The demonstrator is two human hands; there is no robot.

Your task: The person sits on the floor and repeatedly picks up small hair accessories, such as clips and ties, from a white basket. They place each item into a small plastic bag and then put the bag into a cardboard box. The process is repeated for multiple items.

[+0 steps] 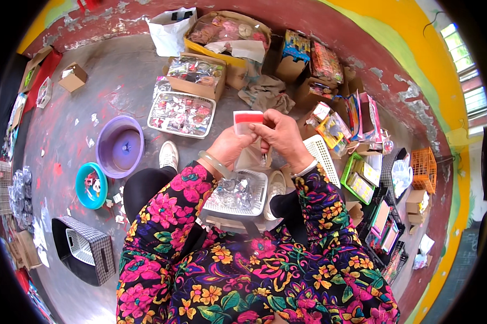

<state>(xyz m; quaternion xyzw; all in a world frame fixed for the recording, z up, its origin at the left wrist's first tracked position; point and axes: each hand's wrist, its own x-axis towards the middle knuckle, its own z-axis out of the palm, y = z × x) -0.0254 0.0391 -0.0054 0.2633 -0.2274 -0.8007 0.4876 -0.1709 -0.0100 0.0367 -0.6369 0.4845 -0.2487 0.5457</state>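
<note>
Up in front of me, my left hand (228, 148) and my right hand (285, 137) meet with bent fingers on a small red and white card (248, 117). It looks like the top of a small packet, but my fingers hide its lower part. The left hand grips its lower left side, and the right thumb and fingers pinch its right edge. Below the hands, between my feet, a white plastic basket (207, 203) holds clear plastic packets (235, 193).
Beyond my hands stand a white tray of packets (181, 114) and a cardboard box (220, 81). To the left are a purple basin (137, 154), a teal basin (82, 195) and a checked bin (100, 254). On the right are a green basket (349, 164) and an orange crate (423, 170).
</note>
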